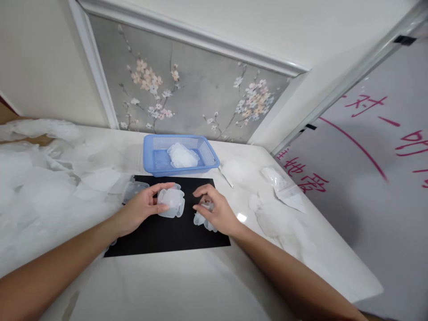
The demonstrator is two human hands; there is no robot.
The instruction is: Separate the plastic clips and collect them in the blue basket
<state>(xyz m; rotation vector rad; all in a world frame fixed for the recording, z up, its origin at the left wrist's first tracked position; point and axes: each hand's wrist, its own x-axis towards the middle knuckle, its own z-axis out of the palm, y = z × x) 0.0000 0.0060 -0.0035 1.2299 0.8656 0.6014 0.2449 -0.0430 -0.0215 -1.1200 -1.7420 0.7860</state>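
Note:
My left hand (pixel 142 206) grips a translucent white plastic piece (pixel 172 203) by its left side, thumb on top, just above the black mat (pixel 167 232). My right hand (pixel 216 211) is curled over a second translucent plastic piece (pixel 200 219) lying on the mat, fingers closed on it. Another clear plastic piece (pixel 133 189) lies at the mat's left edge behind my left hand.
A blue basket (pixel 149 158) behind the mat holds several similar white plastic pieces (pixel 182 156). Crumpled clear plastic bags (pixel 40 178) pile up on the left of the white table. More plastic bags (pixel 281 183) lie to the right, beside a whiteboard (pixel 368 178) with red writing.

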